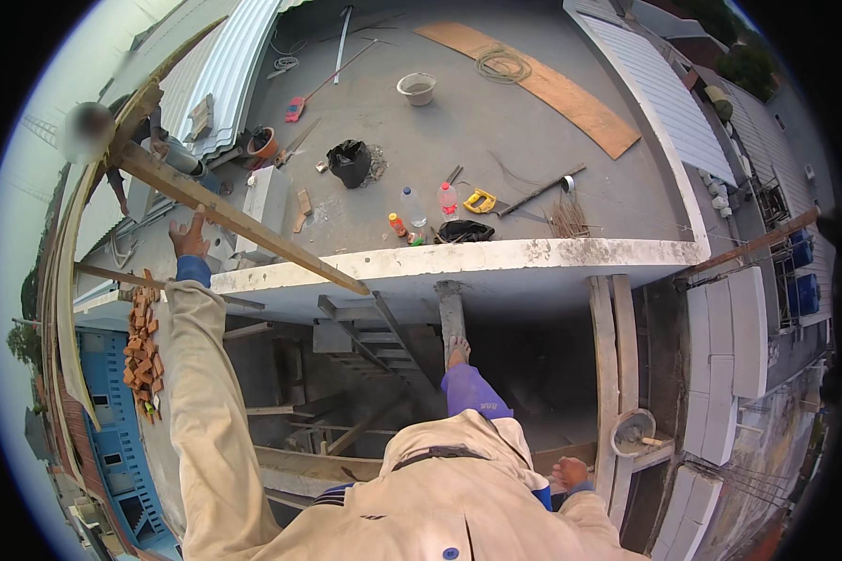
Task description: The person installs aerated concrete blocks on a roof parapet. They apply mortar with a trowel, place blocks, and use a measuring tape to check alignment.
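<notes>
My left hand (190, 236) is raised at the left, its fingers apart, at the lower edge of a long wooden beam (243, 227). It holds nothing that I can see, and I cannot tell if it touches the beam. Low on the right, my right hand (571, 473) hangs by my side with curled fingers and nothing visible in them. To its right stand two upright wooden planks (616, 374) and a round pan (632, 433) with grey residue. My bare foot (458, 352) rests on a narrow mortar-covered ledge (451, 310).
Below me drops a dark opening with a staircase (376, 341). Beyond the white parapet (515, 254), a grey slab holds a black bucket (349, 165), bottles (447, 200), a yellow-handled saw (480, 201) and a plywood sheet (552, 93). A co-worker's arm (156, 126) shows far left, past brick rubble (143, 351).
</notes>
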Demonstrator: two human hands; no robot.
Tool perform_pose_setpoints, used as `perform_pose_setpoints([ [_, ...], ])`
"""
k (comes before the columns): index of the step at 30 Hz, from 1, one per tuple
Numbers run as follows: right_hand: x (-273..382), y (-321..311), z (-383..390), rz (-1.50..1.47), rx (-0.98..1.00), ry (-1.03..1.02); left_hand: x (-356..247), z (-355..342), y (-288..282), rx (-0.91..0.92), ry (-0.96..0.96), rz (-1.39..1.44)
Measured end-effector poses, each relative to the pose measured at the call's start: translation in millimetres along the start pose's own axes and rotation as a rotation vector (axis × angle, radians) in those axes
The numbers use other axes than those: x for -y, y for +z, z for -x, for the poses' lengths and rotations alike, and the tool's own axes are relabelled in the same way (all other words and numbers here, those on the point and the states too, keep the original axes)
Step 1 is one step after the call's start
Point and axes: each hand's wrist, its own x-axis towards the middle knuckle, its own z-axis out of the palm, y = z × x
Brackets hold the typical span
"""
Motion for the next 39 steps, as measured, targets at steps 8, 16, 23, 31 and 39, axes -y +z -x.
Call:
perform_pose_setpoints([
  [8,242.9,55.3,31.9,-0.053,-0.020,-0.258,34.7,-141.4,19.4,-0.437,0.169,-0.264],
  [16,358.5,58.3,11.4,-0.053,-0.283,-0.298,44.9,-97.9,65.8,-0.810,0.131,-0.460],
  [23,477.1,108.6,40.6,0.156,0.007,-0.058,5.4,-49.3,108.8,-0.866,0.104,-0.542],
  [31,655.6,61.7,87.4,0.040,0.042,-0.152,6.3,-24.4,76.2,-0.885,-0.420,-0.681],
  [39,799.8,16.9,-36.9,1.054,0.211,-0.741,27.4,-8.4,75.6,-0.988,-0.464,-0.432],
])
